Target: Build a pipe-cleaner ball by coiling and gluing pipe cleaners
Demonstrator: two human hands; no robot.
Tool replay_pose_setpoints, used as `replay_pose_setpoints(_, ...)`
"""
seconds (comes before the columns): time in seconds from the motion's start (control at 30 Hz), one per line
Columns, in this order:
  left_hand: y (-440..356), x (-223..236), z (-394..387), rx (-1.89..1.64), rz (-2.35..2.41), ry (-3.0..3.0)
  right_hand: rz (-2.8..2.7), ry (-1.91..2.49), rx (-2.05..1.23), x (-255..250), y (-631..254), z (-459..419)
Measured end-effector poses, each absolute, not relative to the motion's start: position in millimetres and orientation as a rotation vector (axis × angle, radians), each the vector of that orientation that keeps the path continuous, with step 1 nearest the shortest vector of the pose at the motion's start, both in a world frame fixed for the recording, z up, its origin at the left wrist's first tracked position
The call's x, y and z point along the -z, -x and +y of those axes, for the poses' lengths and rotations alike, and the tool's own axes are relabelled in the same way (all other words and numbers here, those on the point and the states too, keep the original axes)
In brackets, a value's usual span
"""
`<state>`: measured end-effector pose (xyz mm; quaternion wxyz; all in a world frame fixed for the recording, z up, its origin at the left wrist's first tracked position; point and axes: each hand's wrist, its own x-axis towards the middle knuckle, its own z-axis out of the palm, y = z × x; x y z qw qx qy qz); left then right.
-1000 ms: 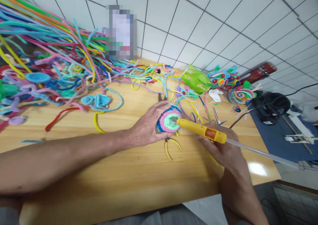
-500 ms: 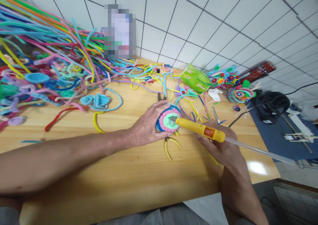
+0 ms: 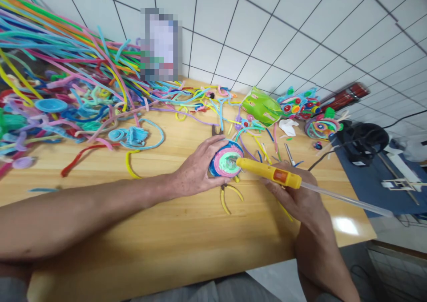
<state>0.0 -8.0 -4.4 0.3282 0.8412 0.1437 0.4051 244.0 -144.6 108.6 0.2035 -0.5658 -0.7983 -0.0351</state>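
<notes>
My left hand (image 3: 196,166) is closed around the side of a round coiled pipe-cleaner piece (image 3: 220,163), ringed blue, pink and pale green. In my right hand (image 3: 296,191) is a yellow hot glue gun (image 3: 267,171), with a clear glue stick (image 3: 347,198) jutting from its back end. The gun's nozzle meets the pale green centre of the coiled piece; whether it touches I cannot tell. Beneath my left hand, pliers with yellow handles (image 3: 226,199) lie on the table, partly hidden by the hand and the coil.
Heaped pipe cleaners (image 3: 66,79) cover the table's left and back. A light blue figure (image 3: 131,135) lies left of centre. Behind my right hand are a green packet (image 3: 262,106), scissors (image 3: 289,154) and finished colourful pieces (image 3: 323,126). A black cable (image 3: 322,158) runs to the right.
</notes>
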Motion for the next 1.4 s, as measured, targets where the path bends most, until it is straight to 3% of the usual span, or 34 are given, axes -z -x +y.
replay_pose_setpoints(0.73, 0, 5, -8, -1.054, 0.376, -2.179, -2.132, 1.57, -0.008, -108, -246, -142)
replay_pose_setpoints(1.0, 2, 4, -7, -1.032, 0.39, -2.204, -1.503, 1.666, -0.359, -109, -274, -143)
replay_pose_setpoints(1.2, 2, 3, -9, -1.052, 0.435, -2.189, -1.146, 1.781, -0.24, -117, -338, -141)
replay_pose_setpoints(1.4, 4, 1, -11, -1.046, 0.435, -2.206, -0.827, 2.086, -0.021, -81, -413, -146)
